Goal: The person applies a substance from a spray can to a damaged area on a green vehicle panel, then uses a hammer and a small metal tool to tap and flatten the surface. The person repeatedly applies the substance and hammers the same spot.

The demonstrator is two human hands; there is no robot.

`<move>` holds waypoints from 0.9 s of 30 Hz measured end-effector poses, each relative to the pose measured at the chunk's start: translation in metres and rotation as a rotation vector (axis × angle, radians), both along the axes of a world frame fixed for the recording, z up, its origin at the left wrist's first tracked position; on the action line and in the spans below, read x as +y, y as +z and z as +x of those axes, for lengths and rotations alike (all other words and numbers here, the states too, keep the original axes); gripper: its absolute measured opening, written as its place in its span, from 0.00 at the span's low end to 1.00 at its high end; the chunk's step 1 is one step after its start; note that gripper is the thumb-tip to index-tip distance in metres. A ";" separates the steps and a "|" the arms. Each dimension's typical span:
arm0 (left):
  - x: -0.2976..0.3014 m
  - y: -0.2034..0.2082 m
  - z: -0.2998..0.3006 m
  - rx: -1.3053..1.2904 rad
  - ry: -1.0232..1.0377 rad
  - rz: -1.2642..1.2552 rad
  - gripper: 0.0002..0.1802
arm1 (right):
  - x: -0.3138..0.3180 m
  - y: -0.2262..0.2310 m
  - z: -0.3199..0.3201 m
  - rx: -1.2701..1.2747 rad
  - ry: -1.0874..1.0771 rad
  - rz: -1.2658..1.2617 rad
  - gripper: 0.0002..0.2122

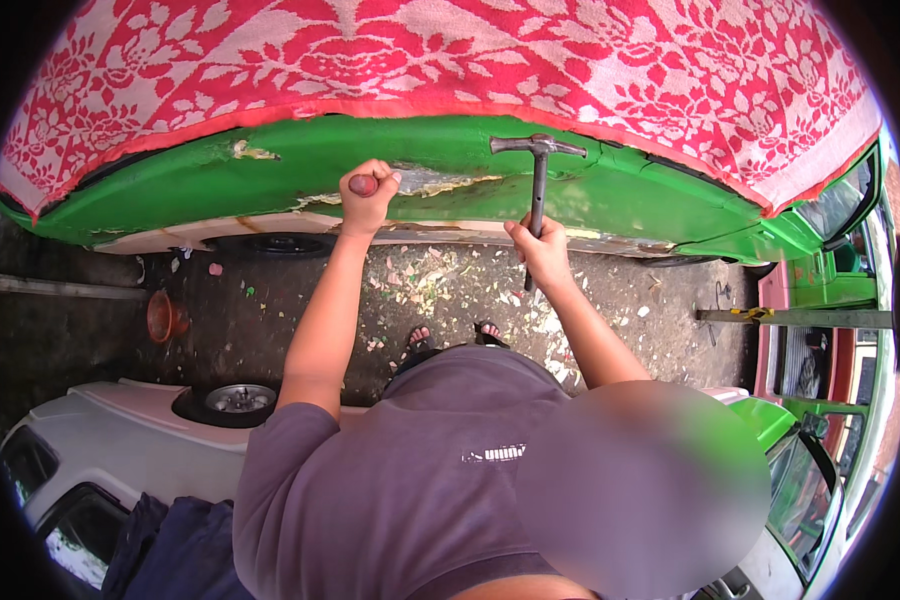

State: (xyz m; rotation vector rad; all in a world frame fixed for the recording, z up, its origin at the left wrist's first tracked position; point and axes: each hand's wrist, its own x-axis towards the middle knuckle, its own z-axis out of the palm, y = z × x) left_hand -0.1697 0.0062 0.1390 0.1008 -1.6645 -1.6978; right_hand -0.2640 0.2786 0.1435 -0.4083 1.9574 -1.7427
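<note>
My left hand point(368, 212) is closed round a tool with a rounded reddish handle point(363, 185); its other end is hidden behind the fist. That fist is held close to the green car body panel point(310, 150), beside a strip of chipped paint and pale filler point(440, 183). My right hand point(543, 255) grips a metal hammer point(539, 190) by the lower part of its shaft. The hammer's head is up, in front of the green panel, apart from the left hand's tool.
A red and white floral cloth point(370, 60) covers the car's upper part. Paint flakes point(430, 285) litter the ground round my feet. Behind me stands a white car point(120, 430) with dark clothing point(180, 545) on it. An orange pot point(162, 316) is at left, a metal post point(810, 318) at right.
</note>
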 end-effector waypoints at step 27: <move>-0.036 -0.128 0.061 -0.572 0.148 -0.097 0.15 | -0.177 -0.143 0.020 -0.297 -0.654 -0.273 0.18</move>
